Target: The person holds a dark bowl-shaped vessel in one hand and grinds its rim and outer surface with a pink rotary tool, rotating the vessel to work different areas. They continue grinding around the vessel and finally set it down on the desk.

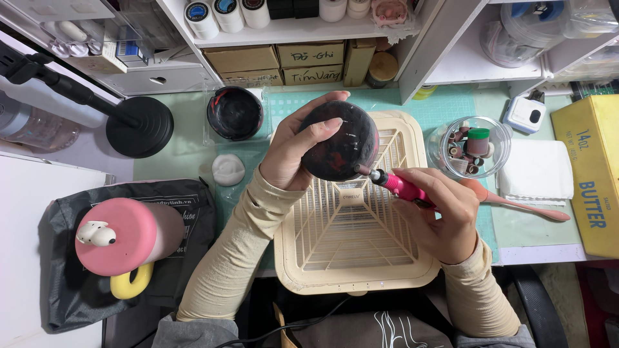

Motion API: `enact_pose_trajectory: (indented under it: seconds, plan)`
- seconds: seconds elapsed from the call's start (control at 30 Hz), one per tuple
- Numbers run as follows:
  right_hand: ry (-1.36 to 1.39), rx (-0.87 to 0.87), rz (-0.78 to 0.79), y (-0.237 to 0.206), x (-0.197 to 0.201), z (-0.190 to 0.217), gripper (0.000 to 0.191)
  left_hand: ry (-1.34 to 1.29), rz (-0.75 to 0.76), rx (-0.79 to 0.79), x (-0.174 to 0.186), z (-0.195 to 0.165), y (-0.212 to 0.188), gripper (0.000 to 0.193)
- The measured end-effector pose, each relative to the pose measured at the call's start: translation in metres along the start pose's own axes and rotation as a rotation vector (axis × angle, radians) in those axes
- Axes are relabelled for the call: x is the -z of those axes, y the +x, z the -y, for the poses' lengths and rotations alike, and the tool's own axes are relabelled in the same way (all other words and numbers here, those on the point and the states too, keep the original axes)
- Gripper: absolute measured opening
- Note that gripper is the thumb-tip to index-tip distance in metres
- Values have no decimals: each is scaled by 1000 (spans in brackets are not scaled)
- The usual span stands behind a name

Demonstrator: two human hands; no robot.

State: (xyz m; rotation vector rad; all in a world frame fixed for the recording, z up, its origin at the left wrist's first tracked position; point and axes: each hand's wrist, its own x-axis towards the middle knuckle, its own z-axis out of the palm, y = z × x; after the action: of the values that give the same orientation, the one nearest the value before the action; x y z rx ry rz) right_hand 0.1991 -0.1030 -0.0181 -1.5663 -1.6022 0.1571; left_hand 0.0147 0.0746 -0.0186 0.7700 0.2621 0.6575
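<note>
The dark round bowl point(338, 142) is held above the beige slatted dust collector point(354, 238) on the tabletop point(187, 151), left hand point(296, 151) wrapped around it. Surface: black with reddish patches. The pink rotary tool point(396, 185), held closed in the right hand point(438, 216), lies lengthwise left-right, tip touching the bowl. Nearby: a black dish point(235, 113) and a clear jar point(469, 147) of sanding bands.

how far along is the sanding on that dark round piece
Done: hard to tell; the dark round piece shows dull black with reddish patches. In hand: the left hand holds it over the beige grille tray while the right hand presses the pink rotary tool against its lower edge. Left: cannot be judged.
</note>
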Motion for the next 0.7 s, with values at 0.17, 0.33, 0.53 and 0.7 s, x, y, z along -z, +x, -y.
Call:
enact_pose_trajectory:
  seconds: [0.17,0.33,0.53,0.7]
  plan:
    - [-8,18,-31,2,0,0,39,-7,-3,17,-1,-1,-1,50]
    - [5,-55,-39,1,0,0,36,7,-16,21,-1,0,0,51]
    - [-9,-24,24,2,3,0,36,-5,-30,22,0,0,0,50]
    - [-13,28,17,4,7,3,36,-5,-38,35,0,-1,-1,50]
